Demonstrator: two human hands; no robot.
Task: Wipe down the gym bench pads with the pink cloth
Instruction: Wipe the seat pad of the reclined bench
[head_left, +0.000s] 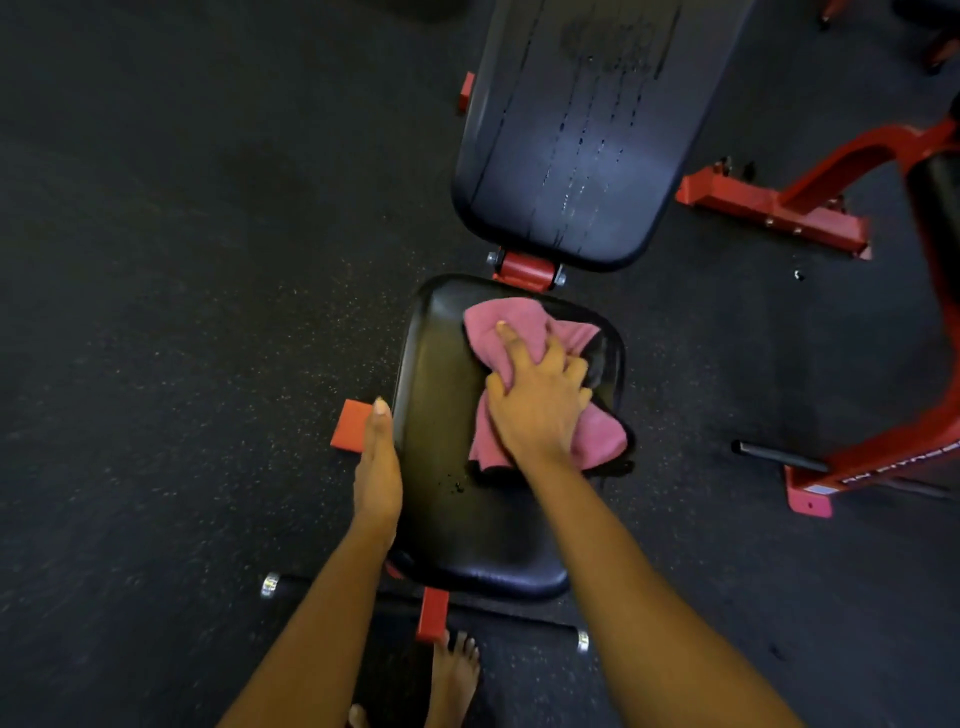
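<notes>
Dark gym floor (156, 260) all round; the right hand (537, 410) fingers clutch the pink cloth (506, 319) beneath them on the seat pad (441, 441), the left hand (378, 467) straight-fingered along its edge. Seat-wiping seems underway; the streaked back pad (561, 156) beyond likely needs reaching next.

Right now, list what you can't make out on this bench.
Head view only.
Covered by cloth and right hand: part of seat pad.
Cut by upper edge: top of back pad.
Hidden by left hand itself: its fingers.
Blurred: lettering on red frame.
</notes>
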